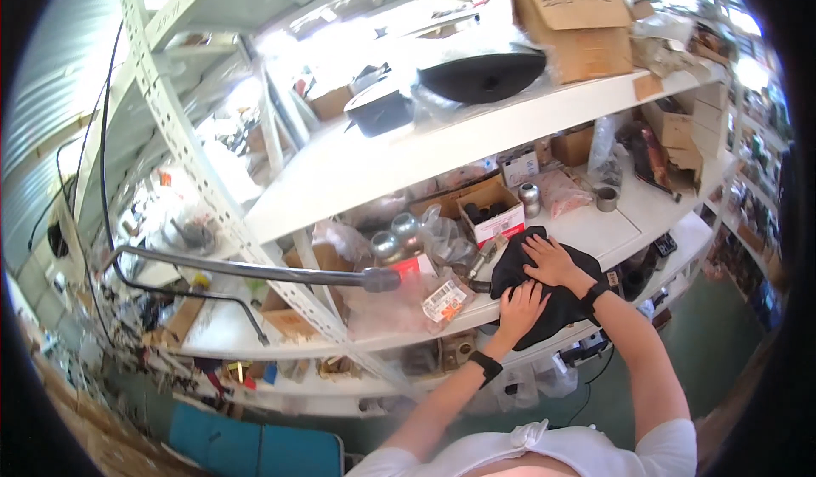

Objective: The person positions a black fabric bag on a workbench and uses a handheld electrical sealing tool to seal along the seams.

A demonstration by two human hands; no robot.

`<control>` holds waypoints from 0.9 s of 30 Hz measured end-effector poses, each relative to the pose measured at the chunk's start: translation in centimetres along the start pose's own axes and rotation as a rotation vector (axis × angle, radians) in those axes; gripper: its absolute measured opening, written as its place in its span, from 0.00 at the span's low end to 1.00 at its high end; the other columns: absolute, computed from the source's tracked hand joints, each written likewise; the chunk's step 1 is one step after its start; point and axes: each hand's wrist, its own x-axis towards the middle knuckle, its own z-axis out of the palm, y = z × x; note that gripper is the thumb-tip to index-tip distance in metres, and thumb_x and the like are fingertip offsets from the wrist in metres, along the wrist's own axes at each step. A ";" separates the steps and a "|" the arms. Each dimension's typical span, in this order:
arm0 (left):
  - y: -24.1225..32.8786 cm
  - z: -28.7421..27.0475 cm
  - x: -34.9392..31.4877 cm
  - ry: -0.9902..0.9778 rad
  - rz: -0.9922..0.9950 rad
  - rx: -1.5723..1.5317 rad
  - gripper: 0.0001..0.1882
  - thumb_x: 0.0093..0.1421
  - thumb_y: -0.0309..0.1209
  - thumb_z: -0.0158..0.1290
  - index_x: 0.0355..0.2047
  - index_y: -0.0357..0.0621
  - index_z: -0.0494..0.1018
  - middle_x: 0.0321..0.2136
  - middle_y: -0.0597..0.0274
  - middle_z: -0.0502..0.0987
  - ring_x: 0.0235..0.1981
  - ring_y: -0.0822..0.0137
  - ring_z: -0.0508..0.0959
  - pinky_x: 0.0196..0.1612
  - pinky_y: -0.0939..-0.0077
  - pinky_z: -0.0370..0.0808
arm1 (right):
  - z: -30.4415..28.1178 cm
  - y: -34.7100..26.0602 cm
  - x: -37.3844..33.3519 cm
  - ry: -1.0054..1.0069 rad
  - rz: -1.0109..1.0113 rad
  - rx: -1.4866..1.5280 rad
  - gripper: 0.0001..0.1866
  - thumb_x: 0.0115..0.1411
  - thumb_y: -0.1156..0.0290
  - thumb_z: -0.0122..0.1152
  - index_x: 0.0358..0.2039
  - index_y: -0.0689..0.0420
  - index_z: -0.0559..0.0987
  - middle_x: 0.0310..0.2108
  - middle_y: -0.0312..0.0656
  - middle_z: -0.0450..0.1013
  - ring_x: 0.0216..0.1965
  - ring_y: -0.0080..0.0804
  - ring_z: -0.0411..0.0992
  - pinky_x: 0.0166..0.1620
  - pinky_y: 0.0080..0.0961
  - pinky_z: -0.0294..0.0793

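Observation:
A bunched black cloth item (pixel 554 309), perhaps a bag, lies over the front edge of the middle shelf and hangs partly below it. My right hand (pixel 551 265) rests on its upper part, fingers spread and lying flat. Beside it, my left hand (pixel 520 311) has its fingers bent into the fabric near the left side, gripping it. What lies under the cloth is hidden. Just left of it are a metal fitting with a dark end (pixel 481 265) and a clear packet with a white and orange label (pixel 445 300).
A black bent tube (pixel 255 269) juts across the shelf from the left, near the perforated upright (pixel 191 158). Behind my hands stand an open carton of black parts (pixel 493 209), a silver canister (pixel 529 199) and a metal ring (pixel 606 198). Below left is a blue padded surface (pixel 255 447).

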 end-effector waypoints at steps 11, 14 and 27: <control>-1.4 0.0 -0.6 0.041 0.080 -0.005 0.14 0.48 0.30 0.53 0.36 0.44 0.68 0.33 0.65 0.69 0.33 0.66 0.69 0.41 0.71 0.63 | 1.4 -1.3 -0.3 0.086 0.157 -0.058 0.30 0.55 0.49 0.35 0.55 0.53 0.60 0.58 0.41 0.51 0.61 0.33 0.44 0.60 0.38 0.37; -1.4 0.0 -0.7 0.031 0.093 0.037 0.14 0.47 0.30 0.53 0.36 0.44 0.67 0.33 0.64 0.69 0.33 0.65 0.69 0.40 0.70 0.63 | 1.6 -1.8 -0.5 0.078 0.172 -0.029 0.30 0.55 0.49 0.34 0.55 0.52 0.60 0.58 0.40 0.51 0.61 0.33 0.44 0.60 0.37 0.37; -0.9 -0.5 -0.8 -0.087 -0.147 0.091 0.22 0.41 0.34 0.58 0.37 0.46 0.66 0.39 0.64 0.68 0.39 0.61 0.67 0.44 0.64 0.59 | 1.3 -2.0 0.4 0.038 -0.031 -0.012 0.29 0.57 0.51 0.32 0.54 0.56 0.61 0.58 0.39 0.52 0.61 0.33 0.43 0.60 0.38 0.37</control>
